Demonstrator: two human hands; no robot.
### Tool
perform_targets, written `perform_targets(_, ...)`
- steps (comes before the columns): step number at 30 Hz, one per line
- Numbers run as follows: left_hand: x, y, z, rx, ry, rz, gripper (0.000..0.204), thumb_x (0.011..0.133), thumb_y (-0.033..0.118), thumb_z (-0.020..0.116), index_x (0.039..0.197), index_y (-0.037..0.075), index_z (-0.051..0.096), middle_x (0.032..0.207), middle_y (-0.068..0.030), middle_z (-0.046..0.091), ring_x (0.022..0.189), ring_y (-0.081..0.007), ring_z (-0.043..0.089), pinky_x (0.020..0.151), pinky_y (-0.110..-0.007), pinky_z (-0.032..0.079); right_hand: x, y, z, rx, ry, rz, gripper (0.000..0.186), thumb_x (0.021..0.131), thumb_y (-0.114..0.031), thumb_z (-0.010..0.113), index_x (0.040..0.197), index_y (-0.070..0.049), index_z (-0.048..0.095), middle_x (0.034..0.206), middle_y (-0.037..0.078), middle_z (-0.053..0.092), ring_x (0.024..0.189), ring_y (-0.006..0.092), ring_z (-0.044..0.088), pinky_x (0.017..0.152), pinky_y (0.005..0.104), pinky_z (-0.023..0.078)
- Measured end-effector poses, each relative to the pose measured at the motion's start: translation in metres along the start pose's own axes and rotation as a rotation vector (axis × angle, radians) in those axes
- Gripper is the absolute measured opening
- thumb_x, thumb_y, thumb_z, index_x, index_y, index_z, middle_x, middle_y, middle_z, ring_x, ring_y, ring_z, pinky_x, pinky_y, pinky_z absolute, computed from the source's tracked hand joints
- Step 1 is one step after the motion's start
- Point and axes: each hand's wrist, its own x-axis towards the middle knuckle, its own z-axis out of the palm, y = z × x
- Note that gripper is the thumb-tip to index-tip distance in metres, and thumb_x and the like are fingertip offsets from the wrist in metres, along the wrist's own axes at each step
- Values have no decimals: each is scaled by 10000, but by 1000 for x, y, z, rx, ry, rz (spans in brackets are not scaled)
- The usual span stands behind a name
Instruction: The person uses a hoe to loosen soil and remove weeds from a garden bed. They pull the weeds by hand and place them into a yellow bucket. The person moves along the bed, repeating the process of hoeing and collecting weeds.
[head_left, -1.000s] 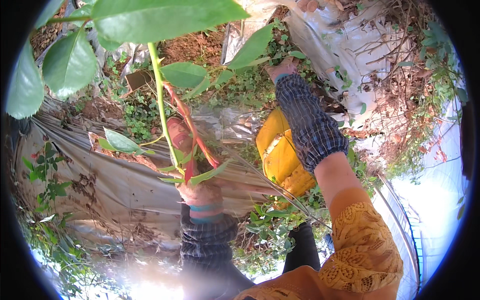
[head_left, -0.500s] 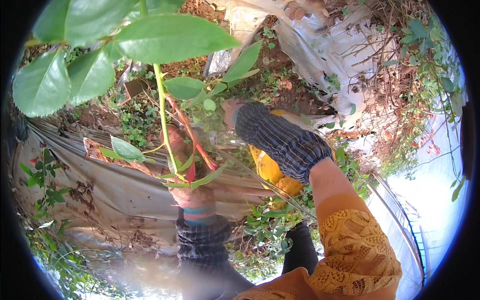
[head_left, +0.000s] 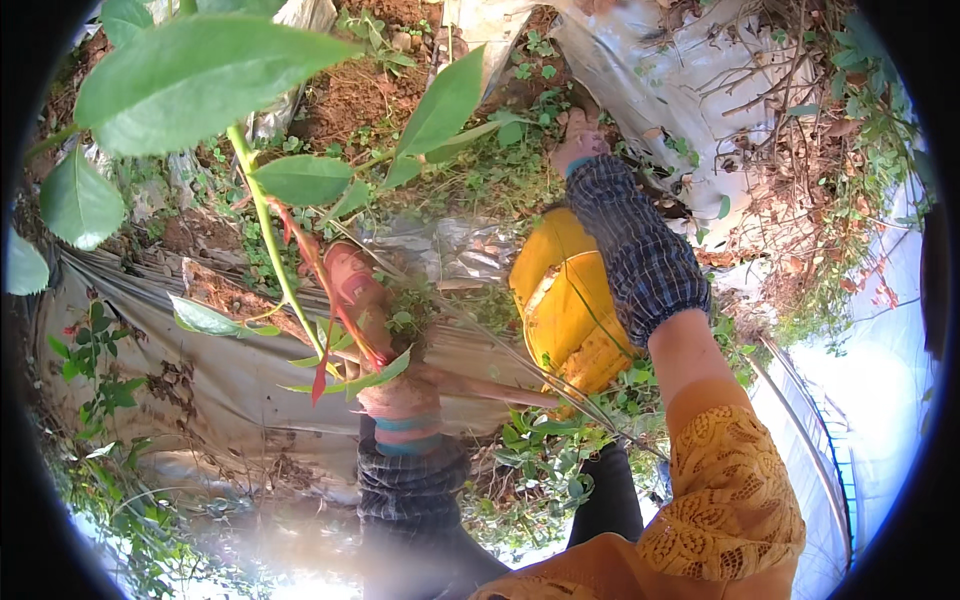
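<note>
My left hand [head_left: 360, 285], in a soiled pinkish glove with a striped cuff, is closed beside a rose stem [head_left: 268, 225]. A small bunch of green weeds [head_left: 408, 312] shows against its fingers and seems to be in its grip. Farther off, my right hand [head_left: 580, 138] reaches down to low weeds [head_left: 545, 105] at the edge of a pale plastic sheet [head_left: 625, 75]. Its fingertips are too indistinct to read. Below the right forearm sits a yellow, dirt-stained object [head_left: 565, 310] whose kind I cannot make out.
Large rose leaves [head_left: 200, 85] hang close at the upper left. Pale sheeting [head_left: 250, 385] covers the near left ground, and a brown stick [head_left: 490, 387] lies beside my left wrist. Dry twigs [head_left: 770, 130] are heaped at the right. Bare reddish soil [head_left: 365, 95] shows at the far side.
My right hand has moved away and to the right, to the weeds by the plastic. More of the yellow object shows. The rose leaves have shifted left in view; weeds show beside my left hand.
</note>
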Motion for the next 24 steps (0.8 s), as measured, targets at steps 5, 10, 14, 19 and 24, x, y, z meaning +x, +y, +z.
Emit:
perform_targets(5, 6, 0, -7, -64, -46, -21, 376, 899, 317, 567, 1146, 34, 586, 987, -65, 596, 821, -184, 596, 623, -310, 499, -3, -3, -24, -71, -31, -77, 340, 966, -277, 406, 1134, -30, 568, 1057, 126, 608, 988, 245, 562, 851, 418, 443)
perform_targets(10, 6, 4, -10, -52, -2, -35, 376, 893, 320, 582, 1129, 27, 591, 994, -62, 590, 814, -178, 587, 603, -305, 494, -12, -5, -37, -120, -85, -168, 287, 961, -218, 436, 1073, -9, 598, 991, 133, 619, 901, 242, 580, 798, 407, 474)
perform_targets(14, 12, -1, -17, -51, -14, -5, 425, 876, 365, 591, 1135, 28, 593, 1010, -57, 578, 818, -169, 570, 620, -315, 491, -43, -39, -64, -314, -197, -528, 250, 956, -171, 461, 1025, 7, 622, 938, 138, 628, 831, 240, 595, 756, 399, 498)
perform_targets(19, 10, 4, -13, 35, -43, -5, 448, 874, 396, 569, 1151, 44, 588, 1038, -57, 577, 869, -173, 569, 655, -308, 502, -131, -152, -91, -399, -288, -935, 227, 955, -141, 447, 1033, -7, 613, 936, 123, 617, 826, 216, 594, 755, 363, 503)
perform_targets(24, 5, 2, -20, 8, 19, -16, 507, 854, 415, 589, 1201, 45, 570, 1066, -70, 584, 881, -186, 589, 660, -298, 528, -143, -160, -144, -97, 32, -710, 268, 960, -156, 367, 1143, -71, 544, 1029, 74, 574, 943, 162, 564, 830, 291, 471)
